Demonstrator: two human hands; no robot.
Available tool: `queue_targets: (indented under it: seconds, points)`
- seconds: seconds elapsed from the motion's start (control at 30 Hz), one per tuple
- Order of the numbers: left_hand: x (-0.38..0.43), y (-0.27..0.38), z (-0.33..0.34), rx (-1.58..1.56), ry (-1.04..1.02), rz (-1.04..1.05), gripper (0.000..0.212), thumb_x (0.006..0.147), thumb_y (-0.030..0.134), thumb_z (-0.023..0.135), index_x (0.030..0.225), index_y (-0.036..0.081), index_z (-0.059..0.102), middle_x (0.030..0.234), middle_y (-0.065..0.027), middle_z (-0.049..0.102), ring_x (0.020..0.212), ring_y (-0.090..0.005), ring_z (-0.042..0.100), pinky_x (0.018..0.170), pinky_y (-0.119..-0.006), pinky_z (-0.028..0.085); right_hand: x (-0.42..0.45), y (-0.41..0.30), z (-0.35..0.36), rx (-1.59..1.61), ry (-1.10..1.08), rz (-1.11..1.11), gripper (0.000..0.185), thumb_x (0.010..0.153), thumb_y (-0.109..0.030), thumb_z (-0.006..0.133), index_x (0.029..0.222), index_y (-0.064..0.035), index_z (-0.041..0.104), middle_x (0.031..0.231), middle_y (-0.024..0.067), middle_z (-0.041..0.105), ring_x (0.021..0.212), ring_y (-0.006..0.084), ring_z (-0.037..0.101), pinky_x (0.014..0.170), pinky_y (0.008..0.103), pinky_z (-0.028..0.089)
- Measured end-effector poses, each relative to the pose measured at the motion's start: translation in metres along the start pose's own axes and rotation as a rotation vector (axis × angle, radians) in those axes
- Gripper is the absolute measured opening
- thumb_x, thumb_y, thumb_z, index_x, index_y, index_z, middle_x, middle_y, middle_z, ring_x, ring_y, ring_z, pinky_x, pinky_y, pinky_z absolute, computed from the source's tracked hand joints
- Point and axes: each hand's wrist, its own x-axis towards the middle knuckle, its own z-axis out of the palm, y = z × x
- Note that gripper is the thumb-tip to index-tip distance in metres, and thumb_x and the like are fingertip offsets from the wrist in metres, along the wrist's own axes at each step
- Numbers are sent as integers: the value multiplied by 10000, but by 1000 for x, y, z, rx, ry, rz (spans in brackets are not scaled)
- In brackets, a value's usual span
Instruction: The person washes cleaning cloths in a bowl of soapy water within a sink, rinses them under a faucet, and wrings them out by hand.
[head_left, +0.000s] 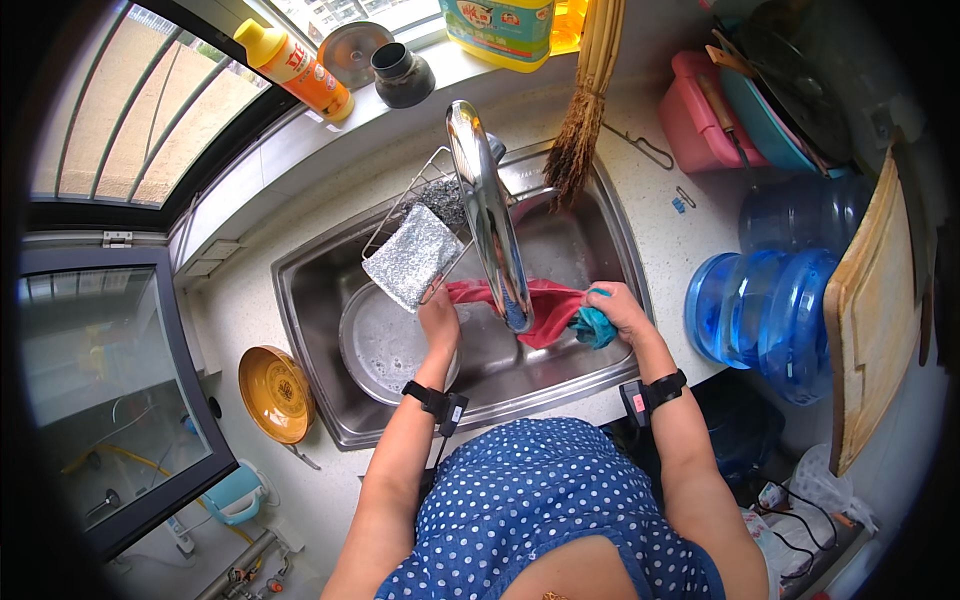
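Note:
A red cloth (551, 304) is stretched across the sink below the chrome faucet (487, 217). My left hand (439, 321) grips one end, beside a silvery scouring pad (414, 255). At the other end, my right hand (619, 309) holds the red cloth bunched with a teal cloth (596, 330). The faucet hides part of the red cloth's middle. Under my left hand, a round metal basin (375, 341) with sudsy liquid stands in the left part of the stainless steel sink (315, 277). I cannot tell whether water runs from the faucet.
A wire rack (386, 225) bears the pad and dark steel wool (442, 206). A brush of bundled sticks (581, 135) hangs over the sink's back right. An amber bowl (277, 397) stands left. Blue water jugs (765, 307) and a wooden cutting board (870, 300) stand right.

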Motion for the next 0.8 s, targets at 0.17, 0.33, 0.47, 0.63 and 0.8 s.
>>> queue_targets:
  seconds: [0.17,0.33,0.47,0.63,0.8]
  points:
    - [-3,9,3,-192,-44,-62,295,947,177,435,1045,-51,595,983,-164,640,931,-244,601,847,-330,438,7,4,-23,209,-4,32,148,846,-170,565,819,-33,614,787,39,620,714,106,582,671,242,487]
    - [-5,31,10,-249,-158,60,309,960,201,427,1047,-50,586,969,-120,641,883,-189,609,777,-307,470,10,-3,-16,421,-66,35,104,840,-149,574,798,-58,607,776,25,618,695,108,587,670,258,499]
    - [2,35,11,-587,-375,-180,334,903,237,539,1116,-19,546,970,-101,626,879,-167,599,724,-277,486,9,-12,-10,554,-48,82,77,829,-131,587,804,-61,608,786,31,623,692,123,601,673,275,518]
    - [-12,37,38,-571,-643,-67,349,855,178,635,1144,14,530,1013,-100,596,928,-159,581,730,-270,485,-1,-29,16,696,-41,199,60,812,-118,614,826,-60,620,800,50,635,709,151,629,678,297,540]
    - [-26,70,49,-190,-448,434,214,846,112,607,1051,50,604,957,-68,583,884,-144,563,744,-271,477,3,-27,36,447,-179,162,103,820,-135,625,862,-41,630,805,31,640,708,124,619,660,277,526]
